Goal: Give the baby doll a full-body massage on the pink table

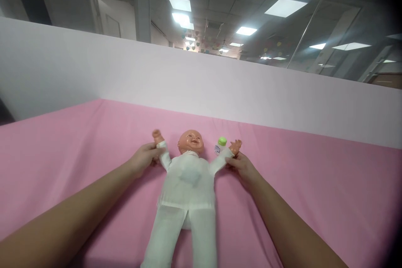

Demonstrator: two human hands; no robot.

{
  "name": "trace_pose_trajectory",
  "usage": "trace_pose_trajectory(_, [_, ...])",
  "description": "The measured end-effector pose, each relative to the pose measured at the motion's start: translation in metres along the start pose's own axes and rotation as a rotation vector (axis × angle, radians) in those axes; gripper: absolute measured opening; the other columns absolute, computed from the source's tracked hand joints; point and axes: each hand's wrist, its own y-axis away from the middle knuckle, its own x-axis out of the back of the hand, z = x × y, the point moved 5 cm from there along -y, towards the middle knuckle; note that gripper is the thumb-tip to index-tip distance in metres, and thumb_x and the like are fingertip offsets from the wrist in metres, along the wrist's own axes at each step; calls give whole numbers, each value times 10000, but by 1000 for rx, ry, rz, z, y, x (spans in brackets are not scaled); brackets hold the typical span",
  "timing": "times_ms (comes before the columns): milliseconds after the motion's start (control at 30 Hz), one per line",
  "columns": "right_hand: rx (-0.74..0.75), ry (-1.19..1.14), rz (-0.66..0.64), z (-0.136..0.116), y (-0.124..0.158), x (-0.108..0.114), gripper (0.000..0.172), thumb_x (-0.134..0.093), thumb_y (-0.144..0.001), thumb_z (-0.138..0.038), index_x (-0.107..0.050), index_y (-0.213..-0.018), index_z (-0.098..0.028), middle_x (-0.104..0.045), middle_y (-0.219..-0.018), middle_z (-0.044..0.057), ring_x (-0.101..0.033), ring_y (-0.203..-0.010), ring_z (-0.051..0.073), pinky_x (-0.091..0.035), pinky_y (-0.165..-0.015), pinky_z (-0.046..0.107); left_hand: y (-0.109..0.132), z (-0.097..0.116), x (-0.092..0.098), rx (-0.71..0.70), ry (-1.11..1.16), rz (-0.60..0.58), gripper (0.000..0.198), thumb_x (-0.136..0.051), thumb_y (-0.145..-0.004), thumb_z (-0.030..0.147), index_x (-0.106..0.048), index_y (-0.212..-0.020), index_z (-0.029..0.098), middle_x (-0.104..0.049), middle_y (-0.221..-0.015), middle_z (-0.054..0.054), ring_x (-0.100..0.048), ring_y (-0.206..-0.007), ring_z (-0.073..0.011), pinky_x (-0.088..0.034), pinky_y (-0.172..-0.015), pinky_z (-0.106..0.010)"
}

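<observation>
A baby doll with a white cloth body lies face up, its head toward the wall and its legs running off the bottom of the view. Its plastic head and hands are bare. My left hand is closed around the doll's arm at the left, just below the plastic hand. At the right, my right hand pinches the other cloth arm near its wrist. Both doll arms are spread out and raised beside the head. A small bottle with a green cap is just behind the doll's right-side arm, partly hidden by it.
Pink cloth covers the surface under the doll, with some wrinkles. A white wall rises along the far edge. Glass panels stand above it, with lit ceiling lights in view, and a doorway is at the far left.
</observation>
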Motion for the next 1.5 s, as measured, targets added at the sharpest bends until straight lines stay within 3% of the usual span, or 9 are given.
trace_pose_trajectory(67, [-88, -70, 94, 12, -9, 17, 454, -787, -745, -329, -628, -1141, -177, -637, -808, 14, -587, -672, 153, -527, -643, 291, -7, -8, 12, 81, -25, 72, 450, -776, -736, 539, -631, -902, 147, -618, -714, -48, -539, -556, -160, -375, -489, -258])
trace_pose_trajectory(167, [-169, -94, 73, 20, -13, 24, 418, -777, -754, -288, -634, -1128, -166, -595, -739, 3, -552, -608, 131, -483, -539, 243, -11, -12, 18, 112, -134, 67, 504, -754, -737, 606, -641, -934, 155, -599, -695, -35, -508, -506, -149, -294, -415, -250])
trace_pose_trajectory(300, [-211, 12, 54, 18, -9, 22, 391, -741, -781, -298, -613, -1126, -165, -591, -703, 0, -536, -551, 118, -420, -453, 211, -9, -11, 14, 95, -227, 12, 484, -682, -805, 636, -625, -929, 173, -588, -669, -27, -527, -524, -162, -331, -430, -254])
trace_pose_trajectory(567, [-227, 148, 99, 21, -6, 23, 470, -757, -773, -323, -538, -1162, -177, -648, -773, 34, -575, -572, 134, -414, -442, 212, -6, -10, 14, 114, -298, -38, 457, -630, -850, 625, -625, -894, 170, -545, -590, -20, -462, -480, -158, -305, -425, -260])
trace_pose_trajectory(767, [-4, -27, 66, 8, -8, 12, 672, -826, -736, -375, -498, -1303, -224, -640, -830, -1, -536, -601, 123, -461, -551, 256, 0, 9, 5, -128, -144, -142, 337, -795, -773, 428, -638, -887, 152, -624, -751, -41, -575, -651, -173, -430, -591, -273])
trace_pose_trajectory(900, [120, -6, -151, -9, 3, -11, 506, -836, -758, -372, -623, -1195, -231, -672, -1022, 43, -557, -710, 129, -470, -657, 279, 11, 16, -13, -208, -159, -320, 312, -808, -778, 346, -688, -984, 146, -659, -903, -68, -632, -867, -239, -489, -764, -325])
trace_pose_trajectory(1167, [157, 168, -511, -9, 26, -51, 347, -822, -784, -291, -763, -1125, -260, -666, -1241, 74, -640, -1041, 238, -515, -886, 380, 33, 25, -46, -351, -595, -466, 320, -750, -843, 406, -769, -1127, 261, -606, -1082, -73, -603, -945, -220, -475, -762, -270])
trace_pose_trajectory(1333, [277, 344, -495, -24, 34, -59, 367, -773, -829, -290, -745, -1194, -290, -659, -1258, 73, -630, -1124, 261, -512, -957, 408, 35, 26, -49, -391, -690, -467, 295, -726, -854, 411, -775, -1110, 272, -596, -1071, -70, -606, -948, -215, -481, -782, -266])
trace_pose_trajectory(1500, [289, 483, -371, -26, 35, -59, 400, -746, -848, -311, -711, -1246, -297, -692, -1110, 46, -624, -883, 191, -516, -790, 332, 28, 21, -41, -360, -594, -375, 331, -748, -819, 403, -745, -1105, 235, -623, -1012, -49, -606, -856, -200, -470, -734, -270])
